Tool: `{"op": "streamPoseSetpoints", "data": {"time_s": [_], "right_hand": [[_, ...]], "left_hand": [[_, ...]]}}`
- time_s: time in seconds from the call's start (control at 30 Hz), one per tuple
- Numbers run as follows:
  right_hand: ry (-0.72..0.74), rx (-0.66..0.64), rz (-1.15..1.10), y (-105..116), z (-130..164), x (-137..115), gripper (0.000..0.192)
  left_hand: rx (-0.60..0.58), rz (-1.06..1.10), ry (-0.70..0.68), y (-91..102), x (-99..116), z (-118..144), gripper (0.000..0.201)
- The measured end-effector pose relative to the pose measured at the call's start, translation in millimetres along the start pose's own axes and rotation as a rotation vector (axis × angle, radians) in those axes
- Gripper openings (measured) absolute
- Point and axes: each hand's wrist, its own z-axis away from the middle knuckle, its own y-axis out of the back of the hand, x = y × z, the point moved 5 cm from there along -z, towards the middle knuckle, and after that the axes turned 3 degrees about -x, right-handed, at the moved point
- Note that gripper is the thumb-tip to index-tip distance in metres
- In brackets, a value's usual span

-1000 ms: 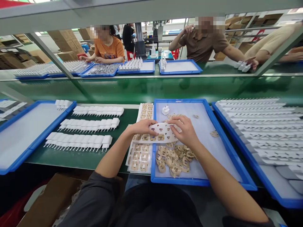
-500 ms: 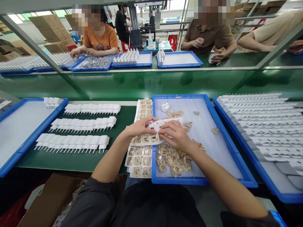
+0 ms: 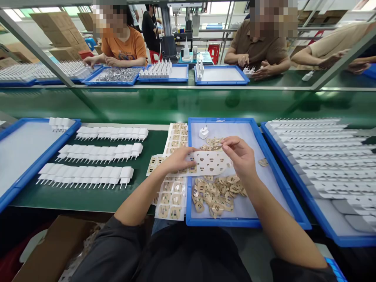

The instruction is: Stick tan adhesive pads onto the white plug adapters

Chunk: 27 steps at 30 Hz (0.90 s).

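My left hand [image 3: 179, 161] grips a sheet of tan stickers [image 3: 210, 163], thumb on top and fingers at the far edge. The sheet's right part is bare white backing with small tan bits; stickers remain at its left. My right hand [image 3: 242, 158] is raised over the sheet's right end, thumb and forefinger pinched together. Whatever is between those fingertips is too small to make out. Below the sheet, a pile of loose tan stickers [image 3: 219, 194] lies in a blue-rimmed tray [image 3: 282, 184]. More sticker sheets [image 3: 170, 199] lie under my left hand, beside the tray.
A white plug adapter [image 3: 203, 132] stands in the tray's far left corner. Rows of white adapters [image 3: 88, 174] line the green table at left. Another blue tray [image 3: 331, 231] full of white parts is at right. Across the bench, co-workers sit behind several trays.
My right hand has moved right and up, away from the sheet's middle. The sheet has turned flatter and shows more bare backing. My left hand stays on it.
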Motion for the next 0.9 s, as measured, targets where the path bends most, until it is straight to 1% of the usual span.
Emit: {"op": "streamPoseSetpoints", "data": {"time_s": [0.07, 0.13, 0.2, 0.27, 0.33, 0.37, 0.43, 0.47, 0.53, 0.57, 0.6, 0.63, 0.7, 0.73, 0.77, 0.83, 0.9], "right_hand": [[-0.092, 0.101, -0.046, 7, -2, 6, 0.031], [-0.159, 0.162, -0.051, 11, -4, 11, 0.037], [-0.192, 0.180, -0.033, 14, -5, 14, 0.041], [-0.200, 0.178, -0.011, 15, -6, 16, 0.043], [-0.203, 0.169, 0.004, 16, -8, 18, 0.045], [-0.207, 0.162, 0.006, 17, -8, 20, 0.046], [-0.216, 0.141, 0.007, 15, -9, 22, 0.046], [-0.222, 0.119, 0.005, 14, -9, 22, 0.046], [-0.242, 0.025, 0.000, 6, -8, 21, 0.046], [-0.253, -0.040, 0.003, 1, -7, 20, 0.046], [-0.261, -0.112, 0.012, -5, -4, 17, 0.046], [-0.262, -0.183, 0.025, -11, -1, 13, 0.046], [-0.239, -0.304, 0.045, -22, 7, 1, 0.044], [-0.219, -0.350, 0.046, -26, 11, -5, 0.043], [-0.195, -0.388, 0.043, -30, 15, -12, 0.042], [-0.146, -0.430, 0.031, -35, 21, -22, 0.040], [-0.114, -0.443, 0.021, -39, 23, -26, 0.039]], "left_hand": [[0.145, -0.137, -0.041, 2.7, 9, -5, 0.057], [0.244, -0.202, -0.027, 7.5, 16, -15, 0.058], [0.314, -0.299, 0.015, 13.1, 21, -33, 0.060], [0.379, -0.416, 0.046, 17.6, 28, -58, 0.066], [0.394, -0.456, 0.061, 18.0, 31, -85, 0.070], [0.381, -0.447, 0.068, 17.2, 31, -98, 0.067], [0.357, -0.399, 0.076, 16.3, 31, -115, 0.053], [0.353, -0.370, 0.074, 17.1, 31, -119, 0.046], [0.363, -0.300, 0.063, 21.2, 32, -114, 0.039], [0.370, -0.197, 0.050, 23.7, 32, -107, 0.041], [0.367, -0.038, 0.030, 25.6, 33, -96, 0.045], [0.357, 0.176, 0.008, 26.5, 34, -84, 0.048], [0.280, 0.657, -0.030, 22.9, 36, -58, 0.053], [0.243, 0.833, -0.030, 19.6, 38, -45, 0.054], [0.207, 0.951, -0.023, 15.5, 38, -33, 0.054], [0.151, 1.065, -0.019, 6.6, 36, -14, 0.057], [0.096, 1.049, -0.062, -2.4, 32, -1, 0.059]]}}
